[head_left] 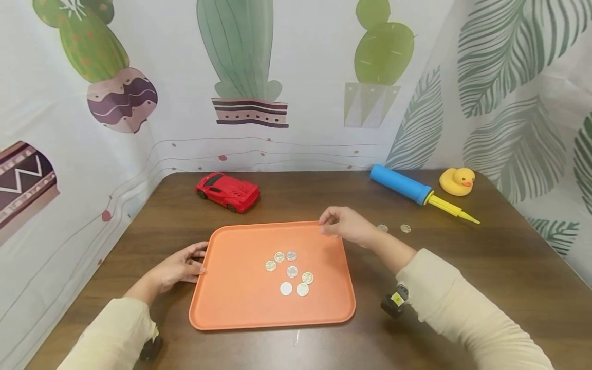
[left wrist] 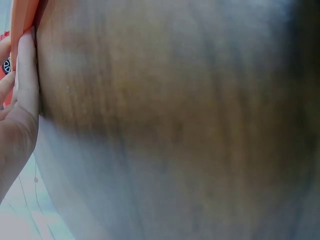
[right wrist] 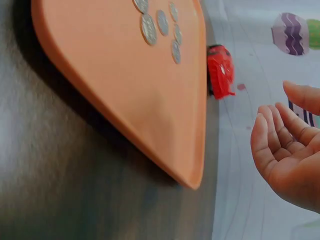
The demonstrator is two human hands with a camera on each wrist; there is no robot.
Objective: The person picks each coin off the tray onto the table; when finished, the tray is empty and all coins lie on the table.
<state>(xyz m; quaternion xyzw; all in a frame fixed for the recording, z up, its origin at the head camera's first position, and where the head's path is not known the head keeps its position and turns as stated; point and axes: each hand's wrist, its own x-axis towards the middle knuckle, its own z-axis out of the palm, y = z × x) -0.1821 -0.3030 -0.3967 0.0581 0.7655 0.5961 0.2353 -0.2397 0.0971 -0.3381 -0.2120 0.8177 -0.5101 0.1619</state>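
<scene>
An orange tray lies at the middle of the brown table, with several silver coins clustered on it. My left hand rests on the table at the tray's left edge, fingers straight against the rim; the left wrist view shows a finger lying along the orange rim. My right hand hovers over the tray's far right corner. In the right wrist view its fingers are loosely curled, thumb apart, and the palm is empty. Two more coins lie on the table just right of that hand.
A red toy car stands behind the tray to the left. A blue and yellow hand pump and a yellow rubber duck lie at the back right. Printed curtains close in the back and both sides.
</scene>
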